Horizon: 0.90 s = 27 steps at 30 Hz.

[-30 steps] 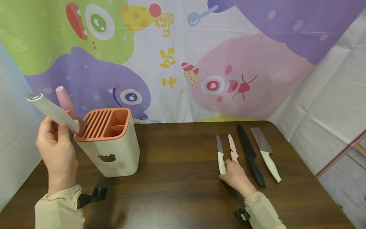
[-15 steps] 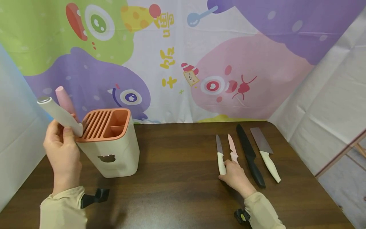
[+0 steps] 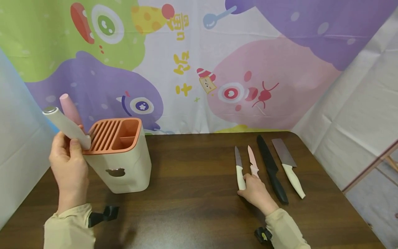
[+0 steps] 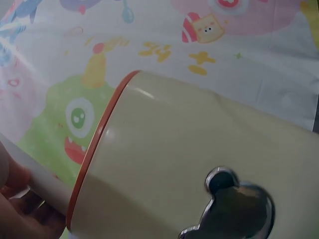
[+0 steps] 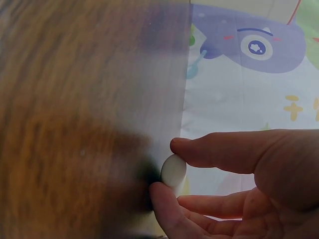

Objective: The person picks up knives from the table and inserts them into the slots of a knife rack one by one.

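Note:
My left hand [image 3: 68, 169] grips the white handle of a knife [image 3: 66, 126], which leans over the left end of a cream knife block [image 3: 135, 173] with an orange slotted top. The handle's lower end is at the slots, and the blade is mostly hidden. In the left wrist view, the fingers wrap the white knife handle [image 4: 45, 181] beside the orange rim. On the table at right, my right hand [image 3: 256, 193] pinches the white handle of a small knife [image 3: 239, 174] lying flat. The right wrist view shows thumb and fingertips around the handle's end [image 5: 173, 172].
A pink handle [image 3: 70, 109] stands up from the block behind the held knife. Right of the small knife lie a pink knife [image 3: 253, 160], a long black knife [image 3: 273, 173] and a white-handled cleaver [image 3: 285, 154]. A cartoon-printed curtain [image 3: 192, 114] hangs behind the table [image 3: 189, 207].
My left hand has moved right and slightly down with the white-handled knife, bringing its handle down close to the block's top. The right hand stays on the small knife.

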Each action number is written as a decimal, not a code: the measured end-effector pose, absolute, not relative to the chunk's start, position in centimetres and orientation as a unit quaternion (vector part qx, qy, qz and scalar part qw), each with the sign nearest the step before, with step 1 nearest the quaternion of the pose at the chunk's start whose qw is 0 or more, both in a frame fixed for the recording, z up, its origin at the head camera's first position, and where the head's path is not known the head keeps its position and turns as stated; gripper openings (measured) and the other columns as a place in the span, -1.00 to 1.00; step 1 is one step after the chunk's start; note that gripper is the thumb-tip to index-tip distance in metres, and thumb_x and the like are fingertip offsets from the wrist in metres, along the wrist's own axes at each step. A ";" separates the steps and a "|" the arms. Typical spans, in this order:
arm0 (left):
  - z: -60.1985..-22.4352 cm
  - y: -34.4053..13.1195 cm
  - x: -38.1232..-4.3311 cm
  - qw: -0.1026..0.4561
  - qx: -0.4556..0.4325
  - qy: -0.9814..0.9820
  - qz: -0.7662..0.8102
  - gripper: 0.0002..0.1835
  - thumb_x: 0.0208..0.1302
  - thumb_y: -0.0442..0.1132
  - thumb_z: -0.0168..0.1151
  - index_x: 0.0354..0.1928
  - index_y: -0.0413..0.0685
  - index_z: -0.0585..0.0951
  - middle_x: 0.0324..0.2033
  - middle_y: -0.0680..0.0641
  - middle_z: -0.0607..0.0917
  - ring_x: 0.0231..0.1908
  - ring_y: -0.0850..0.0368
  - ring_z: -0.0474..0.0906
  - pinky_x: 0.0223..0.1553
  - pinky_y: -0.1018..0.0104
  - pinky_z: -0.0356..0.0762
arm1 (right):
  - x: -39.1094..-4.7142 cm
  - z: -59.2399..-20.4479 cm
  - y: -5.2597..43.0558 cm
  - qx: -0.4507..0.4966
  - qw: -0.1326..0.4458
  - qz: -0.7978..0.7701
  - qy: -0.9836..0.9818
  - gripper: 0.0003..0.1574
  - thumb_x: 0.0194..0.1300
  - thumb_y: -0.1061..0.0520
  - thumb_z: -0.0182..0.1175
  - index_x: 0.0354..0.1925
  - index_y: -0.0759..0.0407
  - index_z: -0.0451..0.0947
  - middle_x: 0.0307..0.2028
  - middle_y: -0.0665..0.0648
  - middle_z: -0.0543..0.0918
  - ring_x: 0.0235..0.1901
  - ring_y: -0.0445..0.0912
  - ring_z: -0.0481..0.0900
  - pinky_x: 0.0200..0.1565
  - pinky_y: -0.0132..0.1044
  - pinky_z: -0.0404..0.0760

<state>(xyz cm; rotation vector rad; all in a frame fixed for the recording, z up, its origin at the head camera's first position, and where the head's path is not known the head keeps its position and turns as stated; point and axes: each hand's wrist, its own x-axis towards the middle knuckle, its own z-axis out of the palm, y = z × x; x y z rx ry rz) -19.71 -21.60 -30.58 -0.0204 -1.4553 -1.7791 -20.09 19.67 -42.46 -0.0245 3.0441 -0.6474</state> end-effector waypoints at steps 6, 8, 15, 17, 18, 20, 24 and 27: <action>-30.5 -21.6 -19.6 0.407 -0.025 -0.576 -0.708 -0.63 0.29 -0.53 -0.19 0.09 -0.18 0.41 -0.09 -0.13 0.53 0.01 0.02 0.45 -0.02 0.48 0.44 | -20.0 -42.6 19.8 -0.009 0.010 -0.205 0.979 -0.39 -0.11 0.17 0.40 -0.14 0.49 0.43 -0.34 0.30 0.54 -0.33 0.11 0.53 -0.27 -0.03 0.53; -30.5 -21.6 -19.6 0.416 -0.018 -0.590 -0.692 -0.62 0.28 -0.54 -0.18 0.08 -0.17 0.42 -0.09 -0.11 0.52 0.00 0.04 0.44 -0.02 0.47 0.42 | -20.0 -42.6 19.7 -0.009 0.011 -0.205 0.979 -0.39 -0.11 0.17 0.40 -0.14 0.49 0.43 -0.33 0.30 0.54 -0.32 0.11 0.53 -0.26 -0.03 0.53; -30.5 -21.8 -19.5 0.447 0.048 -0.688 -0.570 -0.56 0.24 -0.55 -0.11 0.09 -0.06 0.50 -0.11 0.12 0.40 -0.04 0.23 0.40 -0.05 0.49 0.37 | -20.1 -42.6 19.7 -0.011 0.015 -0.204 0.979 -0.39 -0.10 0.17 0.39 -0.13 0.50 0.42 -0.33 0.31 0.54 -0.33 0.11 0.53 -0.26 -0.02 0.53; -30.4 -21.8 -19.5 0.449 0.062 -0.707 -0.543 -0.56 0.24 -0.52 -0.09 0.09 -0.03 0.51 -0.14 0.18 0.34 -0.06 0.30 0.37 -0.09 0.52 0.37 | -20.1 -42.5 19.6 -0.012 0.015 -0.205 0.979 -0.39 -0.10 0.18 0.39 -0.13 0.50 0.42 -0.33 0.30 0.54 -0.33 0.10 0.53 -0.27 -0.03 0.53; -30.4 -21.9 -19.5 0.450 0.065 -0.710 -0.537 -0.57 0.24 -0.52 -0.09 0.09 -0.02 0.51 -0.15 0.19 0.32 -0.07 0.31 0.36 -0.11 0.54 0.37 | -20.2 -42.5 19.6 -0.014 0.016 -0.205 0.979 -0.39 -0.10 0.18 0.39 -0.13 0.50 0.41 -0.33 0.30 0.54 -0.33 0.10 0.53 -0.27 -0.03 0.53; -30.3 -21.9 -19.5 0.450 0.071 -0.715 -0.531 -0.58 0.24 -0.50 -0.07 0.08 -0.01 0.52 -0.16 0.19 0.30 -0.10 0.34 0.34 -0.15 0.56 0.37 | -20.2 -42.5 19.6 -0.015 0.016 -0.206 0.978 -0.39 -0.10 0.18 0.40 -0.13 0.50 0.41 -0.33 0.30 0.54 -0.33 0.09 0.53 -0.27 -0.04 0.53; -30.3 -22.0 -19.7 0.449 0.071 -0.716 -0.531 -0.58 0.25 -0.48 -0.06 0.09 -0.01 0.52 -0.17 0.20 0.31 -0.11 0.34 0.35 -0.11 0.55 0.40 | -20.2 -42.6 19.7 -0.016 0.015 -0.203 0.979 -0.39 -0.10 0.18 0.39 -0.13 0.51 0.41 -0.33 0.29 0.54 -0.33 0.09 0.52 -0.27 -0.04 0.53; -30.3 -22.0 -19.7 0.450 0.076 -0.717 -0.528 -0.60 0.24 -0.47 -0.02 0.09 -0.04 0.51 -0.20 0.23 0.33 -0.13 0.35 0.37 -0.09 0.52 0.42 | -20.1 -42.7 19.6 -0.015 0.013 -0.201 0.979 -0.39 -0.10 0.17 0.39 -0.13 0.50 0.42 -0.33 0.29 0.54 -0.33 0.09 0.52 -0.27 -0.04 0.53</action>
